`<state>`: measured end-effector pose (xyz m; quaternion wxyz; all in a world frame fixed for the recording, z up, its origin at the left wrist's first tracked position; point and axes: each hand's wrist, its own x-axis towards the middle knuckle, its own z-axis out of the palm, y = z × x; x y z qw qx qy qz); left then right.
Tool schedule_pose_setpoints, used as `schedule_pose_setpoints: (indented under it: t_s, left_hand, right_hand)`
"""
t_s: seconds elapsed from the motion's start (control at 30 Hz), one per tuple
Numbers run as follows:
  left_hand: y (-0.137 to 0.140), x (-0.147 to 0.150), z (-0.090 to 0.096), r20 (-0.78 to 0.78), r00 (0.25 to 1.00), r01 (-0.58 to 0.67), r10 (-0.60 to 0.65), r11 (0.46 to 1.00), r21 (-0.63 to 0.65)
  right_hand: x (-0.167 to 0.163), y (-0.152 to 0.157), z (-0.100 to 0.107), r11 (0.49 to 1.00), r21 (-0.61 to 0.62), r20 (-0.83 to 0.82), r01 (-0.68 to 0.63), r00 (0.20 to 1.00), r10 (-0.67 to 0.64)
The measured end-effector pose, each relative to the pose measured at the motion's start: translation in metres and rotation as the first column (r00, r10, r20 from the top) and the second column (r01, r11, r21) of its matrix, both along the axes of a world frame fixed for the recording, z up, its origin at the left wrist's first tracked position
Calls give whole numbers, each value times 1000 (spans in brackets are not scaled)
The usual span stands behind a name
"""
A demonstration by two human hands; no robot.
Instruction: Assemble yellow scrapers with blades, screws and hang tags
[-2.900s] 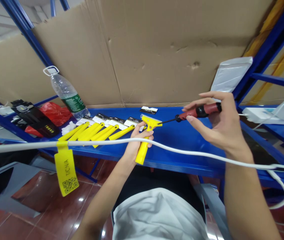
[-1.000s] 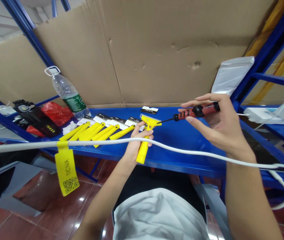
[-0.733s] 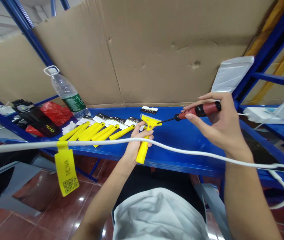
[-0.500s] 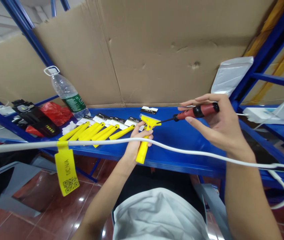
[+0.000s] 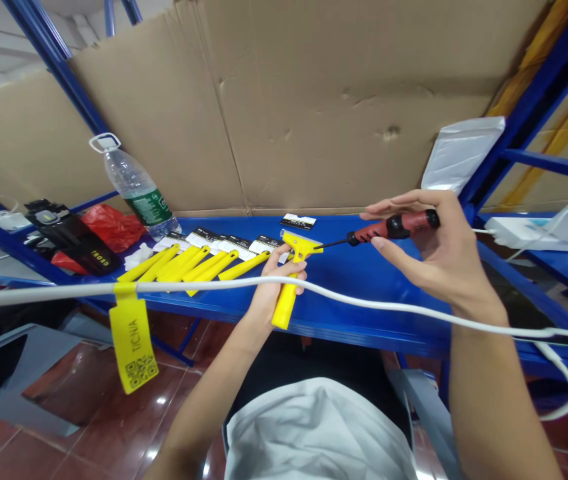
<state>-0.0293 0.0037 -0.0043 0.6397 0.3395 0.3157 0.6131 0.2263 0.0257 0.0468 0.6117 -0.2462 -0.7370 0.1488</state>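
Observation:
My left hand [image 5: 275, 280] is closed around the neck of a yellow scraper [image 5: 284, 307], its wide head tilted up and its handle pointing down. A red and black screwdriver [image 5: 394, 227] lies across my right hand [image 5: 444, 250], held between palm and fingers, with some fingers stretched out past it. The screwdriver's thin dark shaft reaches left, and its tip meets the right end of the scraper's head. Several more yellow scraper handles [image 5: 184, 265] lie in a row to the left, beside black-and-white cards [image 5: 234, 247].
A white cable [image 5: 389, 305] with a yellow tag [image 5: 133, 340] crosses in front of my hands. On the blue shelf [image 5: 364, 280] stand a plastic bottle [image 5: 147, 200] and a black container [image 5: 74, 240]. Another small card [image 5: 298, 221] lies near the cardboard wall [image 5: 314, 120].
The right hand and screwdriver have shifted very slightly. The scraper stays in my left hand, and the screwdriver tip remains at its head.

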Motion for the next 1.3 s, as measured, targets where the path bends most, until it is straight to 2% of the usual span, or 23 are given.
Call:
schedule_pose_setpoints:
  t_s: [0.1,0.2,0.47,0.67,0.73,0.9,0.97,1.3]
  left_hand:
    - [0,0,0,-3,1000,4,-4,1000,10]
    - [-1,-1,0,-1,1000,3,-3,1000,6]
    - [0,0,0,2,1000,1,-1,1000,-2]
    - [-1,0,1,-1,1000,5,-5,1000,-10]
    - [-1,0,1,0,1000,7,-7,1000,-8]
    - [-1,-1,-1,-18,1000,-19,19,1000,9]
    - [-1,0,-1,-29,999,-44,45,999,6]
    - [-1,-1,0,-45,998,-37,37,999,5]
  right_hand:
    - [1,-1,0,998,-29,10,-54,998,54]
    - [0,-1,-1,998,-32,8,-46,999,46]
    - [-1,-4,2,988,58,10,142,990,-143]
    - [0,-1,0,970,48,-12,239,971,-239]
    - [-1,0,-1,978,29,-13,208,978,-208]
    - [-1,1,-2,999,-39,-7,-28,1000,28]
    - [0,1,-3,996,-46,-4,-75,997,75]
    - [-1,1,-5,997,-76,-51,-22,999,18]
